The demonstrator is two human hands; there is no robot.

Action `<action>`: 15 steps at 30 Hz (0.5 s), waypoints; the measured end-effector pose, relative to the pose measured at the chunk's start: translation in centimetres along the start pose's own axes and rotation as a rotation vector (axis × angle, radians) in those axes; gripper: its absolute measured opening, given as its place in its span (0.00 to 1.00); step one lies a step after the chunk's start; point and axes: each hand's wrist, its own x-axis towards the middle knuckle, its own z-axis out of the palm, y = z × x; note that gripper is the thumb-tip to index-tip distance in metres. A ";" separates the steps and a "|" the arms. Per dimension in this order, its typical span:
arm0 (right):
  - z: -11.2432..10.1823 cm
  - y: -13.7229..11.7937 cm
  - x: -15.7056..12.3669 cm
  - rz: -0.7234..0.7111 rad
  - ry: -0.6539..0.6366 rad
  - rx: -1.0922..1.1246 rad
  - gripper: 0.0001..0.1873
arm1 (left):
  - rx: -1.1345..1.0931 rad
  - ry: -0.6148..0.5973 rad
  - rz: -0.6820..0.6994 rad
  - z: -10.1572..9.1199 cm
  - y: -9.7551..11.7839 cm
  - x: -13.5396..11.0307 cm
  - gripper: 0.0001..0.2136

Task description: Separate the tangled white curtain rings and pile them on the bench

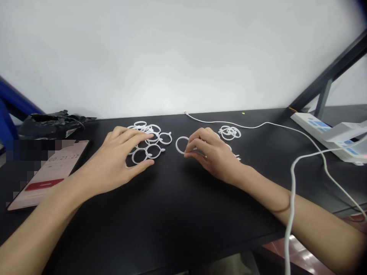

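Left hand (123,160) laid on pile of white rings (151,140), fingers spread wide, right hand (213,152) at its three o'clock — single white ring (176,145) pinched by fingertips, smaller ring cluster (229,132) at one o'clock.

Rings (151,138) lie between phone (51,172) (left) and cable (292,183).

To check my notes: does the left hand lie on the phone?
No, the left hand rests on the pile of white rings, and the phone lies apart beside it.
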 end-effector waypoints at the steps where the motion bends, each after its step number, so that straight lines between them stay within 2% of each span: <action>1: 0.0 -0.2 0.0 -0.023 0.004 -0.013 0.06 | -0.007 0.019 0.014 0.1 0.6 0.1 0.26; 7: 0.4 -1.1 0.1 -0.201 0.016 -0.090 0.09 | -0.009 0.094 0.168 2.0 3.2 0.4 0.29; 11: 0.7 -1.5 0.0 -0.290 0.030 -0.117 0.08 | -0.008 0.165 0.233 2.7 3.4 0.6 0.23; 15: 0.8 -1.7 0.1 -0.271 0.084 -0.085 0.04 | -0.041 0.195 0.215 2.4 3.3 0.7 0.19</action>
